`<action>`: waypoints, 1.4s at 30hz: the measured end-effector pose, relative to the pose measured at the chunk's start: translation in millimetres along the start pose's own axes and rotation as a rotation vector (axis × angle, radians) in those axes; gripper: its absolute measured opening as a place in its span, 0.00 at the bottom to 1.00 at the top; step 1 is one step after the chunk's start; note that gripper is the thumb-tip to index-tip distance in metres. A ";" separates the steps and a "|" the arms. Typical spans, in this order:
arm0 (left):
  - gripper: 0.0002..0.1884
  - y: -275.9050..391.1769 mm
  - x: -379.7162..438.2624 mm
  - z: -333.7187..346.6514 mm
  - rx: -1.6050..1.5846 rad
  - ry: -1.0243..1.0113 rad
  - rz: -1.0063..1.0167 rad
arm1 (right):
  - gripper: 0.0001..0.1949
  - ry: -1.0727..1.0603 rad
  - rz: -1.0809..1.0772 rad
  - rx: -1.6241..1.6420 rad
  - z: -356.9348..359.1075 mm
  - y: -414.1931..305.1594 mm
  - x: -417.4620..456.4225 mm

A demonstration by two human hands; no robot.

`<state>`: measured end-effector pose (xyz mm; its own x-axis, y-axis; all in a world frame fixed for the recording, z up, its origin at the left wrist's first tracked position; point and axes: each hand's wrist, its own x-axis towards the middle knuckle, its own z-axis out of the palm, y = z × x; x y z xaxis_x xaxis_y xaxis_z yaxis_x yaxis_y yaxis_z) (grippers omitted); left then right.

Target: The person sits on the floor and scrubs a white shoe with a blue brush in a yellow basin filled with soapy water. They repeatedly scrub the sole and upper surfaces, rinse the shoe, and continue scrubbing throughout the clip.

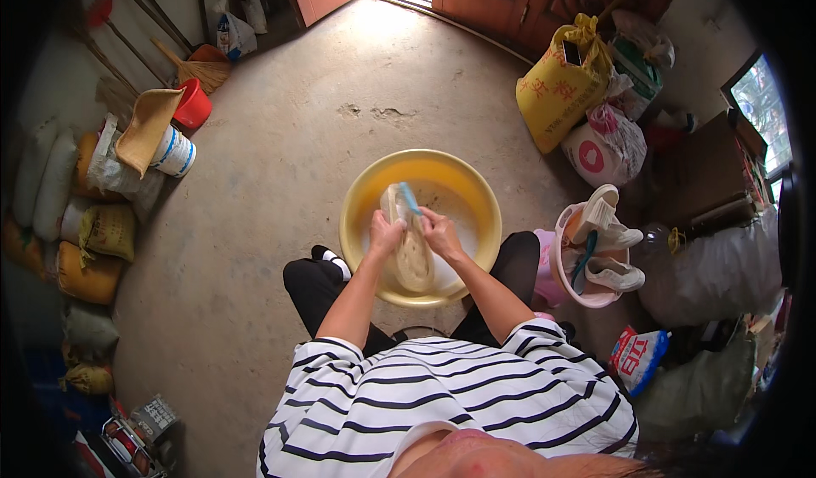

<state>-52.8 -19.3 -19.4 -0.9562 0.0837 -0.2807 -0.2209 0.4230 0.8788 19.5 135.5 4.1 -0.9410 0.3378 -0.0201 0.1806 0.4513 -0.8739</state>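
Observation:
A large yellow plastic basin (491, 223) stands on the floor between my knees, with cloudy, sudsy water in it. Over the basin my left hand (385, 232) grips a pale beige shoe (413, 261) by its side. The shoe lies lengthwise, one end towards me. My right hand (441, 232) is closed around a light blue brush (409, 199), whose far end rests at or just above the shoe's upper part; whether they touch I cannot tell. The bristles are not clearly visible.
To the right, a pink basin (561, 255) holds several light-coloured shoes (615, 274) and a dark green strip-like item. Near it lies a red, white and blue packet (639, 358). Filled sacks (564, 89) line the right side. Sacks, a red bucket (193, 104) and brooms stand at left.

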 end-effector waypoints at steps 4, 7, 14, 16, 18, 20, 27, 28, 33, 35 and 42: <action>0.25 -16.1 1.2 4.8 -0.093 0.036 0.101 | 0.16 0.002 -0.055 0.017 10.4 -5.0 -5.8; 0.25 -3.5 -5.1 -0.8 -0.133 -0.009 0.040 | 0.16 -0.020 0.061 -0.103 -3.5 4.6 -2.4; 0.27 -18.4 9.1 3.1 -0.222 0.016 -0.056 | 0.17 0.042 0.137 -0.137 -22.2 48.7 12.2; 0.28 -21.1 14.3 6.4 -0.188 -0.008 -0.091 | 0.18 -0.092 0.127 0.009 -17.8 22.7 -1.0; 0.27 -28.0 20.8 5.8 -0.126 -0.023 -0.046 | 0.17 -0.133 0.074 -0.061 -12.3 -5.0 -5.6; 0.25 -41.0 19.0 8.5 -0.075 -0.035 -0.024 | 0.17 -0.165 0.171 -0.068 -16.0 -15.8 -0.3; 0.22 -16.9 16.9 10.4 -0.056 -0.038 -0.021 | 0.17 -0.211 0.100 -0.029 -13.4 3.0 8.7; 0.22 -9.9 15.6 7.7 -0.019 -0.052 -0.024 | 0.17 -0.193 0.134 -0.111 -19.9 7.1 16.3; 0.25 -16.9 11.8 8.5 -0.010 0.010 0.014 | 0.17 -0.172 0.057 -0.026 -17.8 1.1 1.7; 0.26 -23.6 4.8 8.6 -0.047 -0.014 0.004 | 0.17 -0.222 0.125 -0.052 -18.5 2.2 -2.7; 0.24 -10.9 -1.2 4.0 -0.075 -0.026 0.053 | 0.17 0.053 0.119 -0.217 -27.9 53.0 8.3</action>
<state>-48.5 -20.4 -30.3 -0.9619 0.1279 -0.2418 -0.1846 0.3484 0.9190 29.3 185.2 -28.9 -0.8940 0.4398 -0.0861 0.3521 0.5703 -0.7421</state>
